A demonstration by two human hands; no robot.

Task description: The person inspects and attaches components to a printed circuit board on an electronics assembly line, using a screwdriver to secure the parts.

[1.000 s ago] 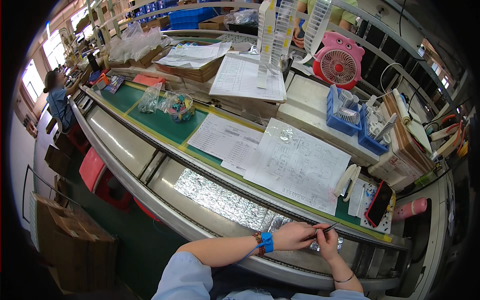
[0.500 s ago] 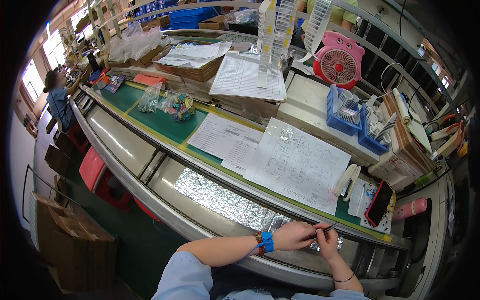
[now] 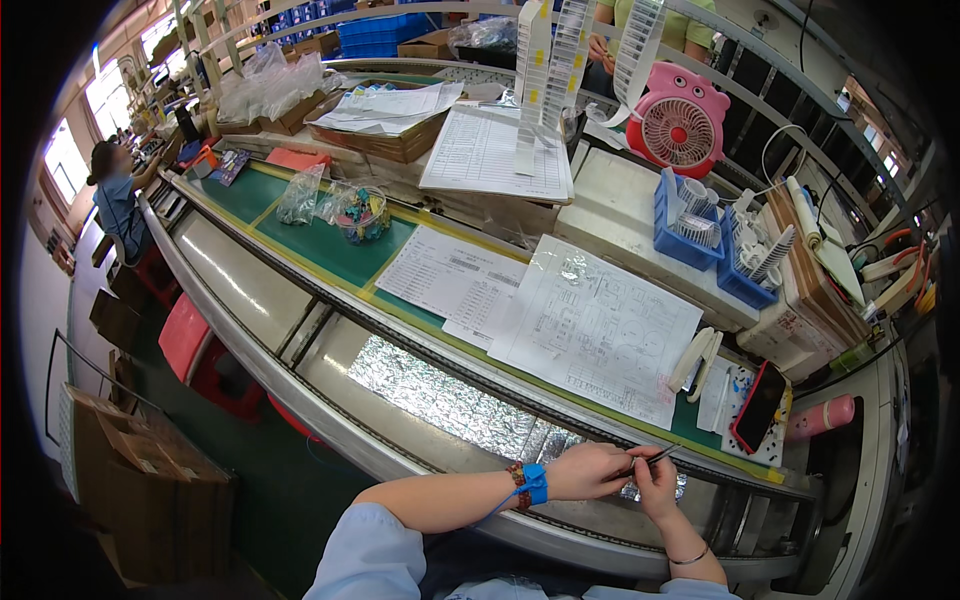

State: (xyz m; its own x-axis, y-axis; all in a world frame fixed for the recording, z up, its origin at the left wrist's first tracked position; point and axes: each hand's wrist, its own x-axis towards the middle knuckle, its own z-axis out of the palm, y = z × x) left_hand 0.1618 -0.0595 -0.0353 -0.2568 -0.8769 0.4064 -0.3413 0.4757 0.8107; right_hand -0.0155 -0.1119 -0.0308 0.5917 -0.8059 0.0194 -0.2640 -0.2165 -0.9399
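Note:
My left hand (image 3: 588,471) and my right hand (image 3: 655,488) meet at the near edge of the bench, over the metal conveyor trough. Both are closed, fingertips together. A thin dark pointed tool, tweezers by its look (image 3: 662,455), sticks out from between them toward the right; my right hand's thumb and fingers pinch it. Whatever the left fingertips grip is hidden by the fingers. A blue wrist strap (image 3: 532,485) and a beaded bracelet are on my left wrist. Silver foil (image 3: 440,398) lies in the trough beside my left hand.
Beyond the hands lie a printed drawing (image 3: 600,330), a white stapler-like tool (image 3: 695,362) and a phone (image 3: 759,408). Blue bins (image 3: 688,222) with white parts and a pink fan (image 3: 680,125) stand behind. A pink bottle (image 3: 822,418) lies right. Co-workers sit far left and at the back.
My hands and the tweezers stay almost in place. At the back, the hand of the person in green has come into view beside the hanging strips.

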